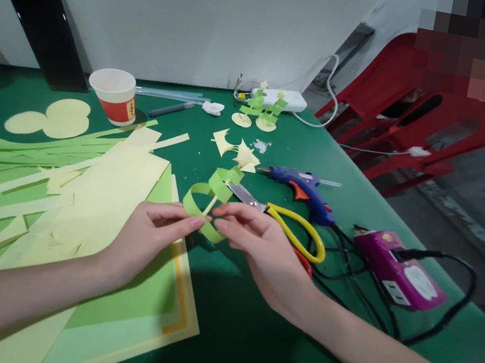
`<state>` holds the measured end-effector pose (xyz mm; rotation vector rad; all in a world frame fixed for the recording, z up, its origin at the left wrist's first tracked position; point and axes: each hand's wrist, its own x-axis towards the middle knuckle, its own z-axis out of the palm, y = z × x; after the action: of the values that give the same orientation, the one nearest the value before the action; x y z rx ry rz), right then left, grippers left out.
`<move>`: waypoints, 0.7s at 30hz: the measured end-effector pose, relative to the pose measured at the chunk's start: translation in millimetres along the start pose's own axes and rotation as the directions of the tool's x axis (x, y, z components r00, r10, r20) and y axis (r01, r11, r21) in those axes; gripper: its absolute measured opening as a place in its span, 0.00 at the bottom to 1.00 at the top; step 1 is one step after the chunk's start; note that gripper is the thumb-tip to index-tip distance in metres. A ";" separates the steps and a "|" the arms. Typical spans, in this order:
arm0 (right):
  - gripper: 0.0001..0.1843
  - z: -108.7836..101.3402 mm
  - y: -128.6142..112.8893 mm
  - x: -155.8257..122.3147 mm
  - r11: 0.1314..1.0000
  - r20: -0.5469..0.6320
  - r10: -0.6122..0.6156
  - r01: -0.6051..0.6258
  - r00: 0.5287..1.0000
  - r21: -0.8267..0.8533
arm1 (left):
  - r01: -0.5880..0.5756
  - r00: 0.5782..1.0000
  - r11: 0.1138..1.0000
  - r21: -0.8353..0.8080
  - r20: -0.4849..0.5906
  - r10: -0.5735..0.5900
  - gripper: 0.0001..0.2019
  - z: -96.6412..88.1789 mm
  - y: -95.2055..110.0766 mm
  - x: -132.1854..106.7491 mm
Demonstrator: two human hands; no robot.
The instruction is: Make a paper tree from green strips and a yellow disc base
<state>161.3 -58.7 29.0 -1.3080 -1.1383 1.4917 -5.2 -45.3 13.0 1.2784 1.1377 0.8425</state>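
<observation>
My left hand point(145, 238) and my right hand point(261, 249) meet at the table's middle, both pinching a looped green paper strip point(212, 195) that curls upward around a thin pale stick. Fingertips of both hands are pressed on the strip's lower end. Yellow-handled scissors point(285, 219) lie just behind my right hand. A blue glue gun point(304, 189) rests beyond them. Yellow and green paper sheets point(112, 227) lie under my left wrist.
Green cut strips point(4, 149) and yellow circles point(54, 118) lie at left on the green table point(252, 340). A paper cup point(114, 95), pen, finished paper pieces point(259, 109), a power strip, a purple device point(398, 271) with cables, and red chairs point(421, 125) are nearby.
</observation>
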 end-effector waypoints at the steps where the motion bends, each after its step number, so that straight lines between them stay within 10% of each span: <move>1: 0.08 -9.6 -3.4 -1.9 0.985 0.007 -0.044 0.044 0.999 -0.165 | 0.002 1.000 1.000 0.004 -0.002 -0.002 0.11 0.0 -0.5 1.0; 4: 0.11 -52.6 -11.0 -2.3 0.691 -0.006 -0.308 0.220 0.951 -0.689 | 0.005 1.000 1.000 0.005 0.023 -0.005 0.10 1.5 -2.1 3.5; 6: 0.16 -86.7 -9.7 3.9 0.376 -0.150 -0.507 0.062 0.849 -0.924 | 0.002 0.999 1.000 0.012 0.045 -0.002 0.09 2.9 -2.8 4.4; 8: 0.17 -117.0 -2.7 14.3 0.257 -0.292 -0.428 -0.195 0.855 -0.947 | 0.001 0.998 1.000 0.020 0.057 -0.002 0.08 3.6 -3.0 4.7; 14: 0.10 -150.8 18.9 49.0 0.376 -0.340 -0.325 -0.209 0.883 -0.903 | 0.028 0.998 0.999 0.022 0.055 -0.029 0.10 2.9 -2.2 4.1; 21: 0.14 -133.6 1.8 44.2 0.656 -0.453 -0.435 -0.070 0.778 -0.752 | 0.089 0.994 0.994 -0.056 0.067 -0.085 0.09 2.9 -2.9 3.7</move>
<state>288.8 -2.4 10.2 -1.9391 -1.4221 0.3017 -1.8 -43.0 9.2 1.1905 1.1017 0.7600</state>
